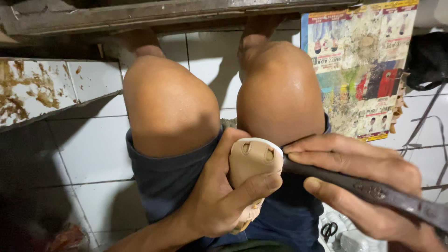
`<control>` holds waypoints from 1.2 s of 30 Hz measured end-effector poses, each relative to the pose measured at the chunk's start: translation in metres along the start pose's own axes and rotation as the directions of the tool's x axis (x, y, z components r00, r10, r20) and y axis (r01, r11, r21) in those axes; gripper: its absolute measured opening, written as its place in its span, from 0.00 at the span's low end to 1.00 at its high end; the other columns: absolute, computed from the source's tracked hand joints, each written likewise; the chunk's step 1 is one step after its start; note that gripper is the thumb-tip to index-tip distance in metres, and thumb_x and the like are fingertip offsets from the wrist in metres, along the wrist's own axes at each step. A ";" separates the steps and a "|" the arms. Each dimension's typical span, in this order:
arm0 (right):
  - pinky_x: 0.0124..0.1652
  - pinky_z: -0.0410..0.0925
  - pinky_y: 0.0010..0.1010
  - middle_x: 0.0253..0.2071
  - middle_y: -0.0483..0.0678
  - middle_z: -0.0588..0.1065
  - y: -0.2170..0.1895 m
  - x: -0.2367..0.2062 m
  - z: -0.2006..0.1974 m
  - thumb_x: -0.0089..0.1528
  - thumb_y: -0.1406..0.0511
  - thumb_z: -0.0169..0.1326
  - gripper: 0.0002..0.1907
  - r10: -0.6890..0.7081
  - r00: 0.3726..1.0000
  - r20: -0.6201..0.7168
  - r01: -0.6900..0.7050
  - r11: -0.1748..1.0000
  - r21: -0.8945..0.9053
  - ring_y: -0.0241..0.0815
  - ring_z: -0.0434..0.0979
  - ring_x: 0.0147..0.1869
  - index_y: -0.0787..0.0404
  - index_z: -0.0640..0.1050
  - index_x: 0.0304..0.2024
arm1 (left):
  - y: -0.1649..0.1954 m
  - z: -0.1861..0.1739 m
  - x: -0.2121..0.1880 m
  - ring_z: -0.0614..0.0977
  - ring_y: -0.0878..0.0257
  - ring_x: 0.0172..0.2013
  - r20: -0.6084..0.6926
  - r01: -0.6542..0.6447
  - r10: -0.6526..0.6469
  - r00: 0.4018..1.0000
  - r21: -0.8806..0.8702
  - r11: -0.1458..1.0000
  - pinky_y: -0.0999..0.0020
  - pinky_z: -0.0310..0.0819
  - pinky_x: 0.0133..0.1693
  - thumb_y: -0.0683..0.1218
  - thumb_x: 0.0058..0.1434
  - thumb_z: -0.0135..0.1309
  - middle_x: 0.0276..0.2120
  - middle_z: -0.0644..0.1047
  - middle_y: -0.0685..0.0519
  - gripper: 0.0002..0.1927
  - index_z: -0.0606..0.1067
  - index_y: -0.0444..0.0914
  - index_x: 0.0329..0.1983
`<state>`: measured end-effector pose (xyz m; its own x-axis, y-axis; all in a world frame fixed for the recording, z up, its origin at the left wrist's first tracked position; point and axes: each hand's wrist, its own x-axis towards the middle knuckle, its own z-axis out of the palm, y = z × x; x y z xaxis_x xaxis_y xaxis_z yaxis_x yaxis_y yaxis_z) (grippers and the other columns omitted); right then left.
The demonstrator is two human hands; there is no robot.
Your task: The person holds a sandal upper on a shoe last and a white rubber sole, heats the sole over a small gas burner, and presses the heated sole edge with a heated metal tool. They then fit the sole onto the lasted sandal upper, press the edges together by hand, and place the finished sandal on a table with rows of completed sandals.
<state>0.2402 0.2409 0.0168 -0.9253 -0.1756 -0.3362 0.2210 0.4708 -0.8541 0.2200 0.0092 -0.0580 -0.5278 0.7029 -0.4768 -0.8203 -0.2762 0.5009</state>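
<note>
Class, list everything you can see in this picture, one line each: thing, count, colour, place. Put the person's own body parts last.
Shoe sole piece: one, beige with a white edge, held over the lap.
Metal tool: one, dark, tip against the sole piece.
Printed cardboard sheet: one, multicoloured, stained, upper right.
Floor tiles: many, white, below.
Stained ledge: one, white with brown marks, left.
Shorts: one pair, dark blue.
Knees: two, bare, centre.
Left hand: one, gripping the sole piece.
Right hand: one, gripping the tool.

White floor tiles [93,149], a stained printed cardboard sheet [364,70], a black strap [427,121], small scissors [329,230]
</note>
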 end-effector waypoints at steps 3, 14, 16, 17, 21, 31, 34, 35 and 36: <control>0.47 0.75 0.30 0.49 0.55 0.80 0.002 0.002 -0.006 0.56 0.69 0.59 0.17 0.029 0.997 0.065 -0.028 1.000 -0.008 0.47 0.83 0.50 0.70 0.82 0.47 | 0.001 0.002 0.000 0.73 0.67 0.20 -0.008 0.096 -0.096 0.995 0.006 0.995 0.70 0.67 0.20 0.43 0.66 0.61 0.30 0.74 0.47 0.21 0.63 0.35 0.55; 0.46 0.78 0.35 0.47 0.59 0.82 0.017 0.004 -0.006 0.55 0.69 0.57 0.17 0.068 0.997 0.032 -0.074 0.959 0.275 0.51 0.84 0.48 0.71 0.84 0.45 | 0.006 0.001 0.002 0.77 0.70 0.34 0.041 -0.040 0.034 0.999 0.151 0.988 0.73 0.74 0.34 0.47 0.64 0.61 0.38 0.75 0.52 0.20 0.65 0.36 0.51; 0.45 0.75 0.34 0.46 0.55 0.81 0.018 0.007 -0.019 0.54 0.68 0.59 0.17 0.022 0.985 0.168 -0.037 0.996 0.084 0.48 0.84 0.48 0.69 0.84 0.45 | 0.006 0.001 0.002 0.77 0.70 0.37 0.050 -0.046 0.038 0.998 0.163 0.986 0.73 0.74 0.37 0.48 0.65 0.62 0.39 0.75 0.52 0.20 0.66 0.35 0.51; 0.45 0.76 0.34 0.46 0.55 0.81 0.019 0.008 -0.021 0.54 0.67 0.59 0.18 0.030 0.979 0.200 -0.053 0.993 0.108 0.48 0.84 0.48 0.68 0.85 0.45 | 0.007 0.001 0.001 0.78 0.70 0.37 0.065 -0.109 0.094 0.993 0.273 0.956 0.73 0.74 0.39 0.48 0.66 0.62 0.39 0.76 0.53 0.19 0.68 0.36 0.51; 0.49 0.76 0.40 0.46 0.58 0.81 0.023 0.007 -0.023 0.53 0.66 0.57 0.19 0.025 0.982 0.186 -0.078 0.954 0.289 0.53 0.83 0.49 0.70 0.85 0.44 | 0.011 0.001 0.000 0.80 0.69 0.35 0.101 -0.188 0.159 0.982 0.540 0.820 0.72 0.76 0.37 0.51 0.62 0.64 0.37 0.77 0.54 0.19 0.70 0.38 0.48; 0.47 0.76 0.37 0.49 0.57 0.80 0.033 0.018 -0.043 0.56 0.69 0.59 0.16 -0.141 0.924 0.356 0.033 0.955 0.293 0.51 0.84 0.49 0.68 0.84 0.47 | 0.013 0.004 0.006 0.77 0.49 0.39 0.358 -0.470 0.323 0.876 0.785 0.403 0.57 0.73 0.40 0.49 0.63 0.67 0.40 0.73 0.45 0.23 0.69 0.34 0.52; 0.44 0.76 0.31 0.50 0.52 0.81 0.027 0.020 -0.045 0.56 0.68 0.59 0.16 -0.040 0.896 0.443 -0.006 0.995 0.100 0.43 0.85 0.48 0.65 0.84 0.47 | 0.014 0.005 0.009 0.77 0.44 0.40 0.332 -0.444 0.338 0.881 0.825 0.348 0.53 0.73 0.41 0.49 0.61 0.66 0.41 0.72 0.42 0.24 0.68 0.33 0.51; 0.44 0.76 0.30 0.50 0.51 0.81 0.026 0.021 -0.044 0.56 0.68 0.59 0.16 -0.022 0.885 0.465 -0.022 0.996 0.090 0.42 0.85 0.48 0.65 0.85 0.47 | 0.014 0.005 0.010 0.77 0.44 0.40 0.329 -0.436 0.321 0.888 0.824 0.361 0.53 0.73 0.40 0.50 0.62 0.66 0.41 0.72 0.42 0.24 0.68 0.33 0.51; 0.45 0.76 0.32 0.49 0.52 0.81 0.025 0.022 -0.045 0.56 0.68 0.59 0.16 -0.022 0.884 0.467 -0.051 0.988 0.143 0.44 0.84 0.48 0.66 0.85 0.47 | 0.014 0.005 0.010 0.77 0.44 0.40 0.341 -0.442 0.309 0.888 0.818 0.369 0.53 0.73 0.40 0.50 0.62 0.65 0.41 0.72 0.42 0.24 0.68 0.33 0.51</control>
<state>0.2113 0.2876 0.0060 -0.6791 -0.5688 -0.4639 0.3099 0.3508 -0.8837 0.2044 0.0151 -0.0520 -0.6466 0.7625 -0.0223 0.1111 0.1232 0.9861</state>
